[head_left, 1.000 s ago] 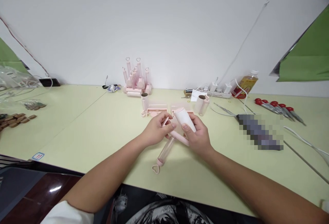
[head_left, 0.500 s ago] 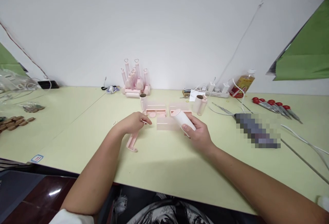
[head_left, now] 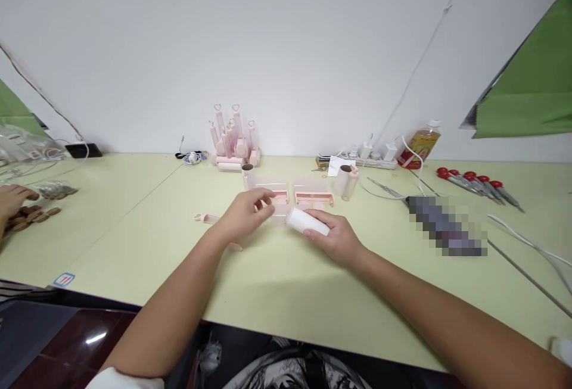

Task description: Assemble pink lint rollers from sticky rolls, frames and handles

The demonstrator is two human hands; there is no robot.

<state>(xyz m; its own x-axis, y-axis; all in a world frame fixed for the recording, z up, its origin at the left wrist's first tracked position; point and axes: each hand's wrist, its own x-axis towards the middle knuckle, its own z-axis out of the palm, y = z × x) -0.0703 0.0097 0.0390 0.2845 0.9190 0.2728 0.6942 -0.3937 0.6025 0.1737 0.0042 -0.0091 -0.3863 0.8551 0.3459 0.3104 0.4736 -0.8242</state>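
Observation:
My right hand (head_left: pixel 342 240) is wrapped round a white roll (head_left: pixel 308 222), tilted with its pale pink end to the left. Close to that end, my left hand (head_left: pixel 248 213) hovers with fingers apart and nothing visible in them. Behind the hands lie two shallow pink trays, the right tray (head_left: pixel 314 200) in full view and the left tray (head_left: pixel 281 193) partly covered by my left fingers. A translucent pale pink cover (head_left: pixel 280 215) lies before them. Beside my left wrist rests a slim pink piece with a wire loop (head_left: pixel 208 218); a pink part (head_left: pixel 235 246) is mostly hidden under the forearm.
Pink cylinders with heart-shaped loops (head_left: pixel 230 139) stand by the wall. Brown cardboard-cored rolls (head_left: pixel 345 181) flank the trays. A power strip (head_left: pixel 379 161), a bottle (head_left: pixel 420 145) and red-topped tools (head_left: pixel 480 186) are to the right. Another person's hand (head_left: pixel 13 201) is over brown pieces (head_left: pixel 33 215).
My left hand has moved right towards the roll, its fingers spreading. My right hand has brought the roll slightly left and down, flatter than before. Another person's hand has appeared at far left.

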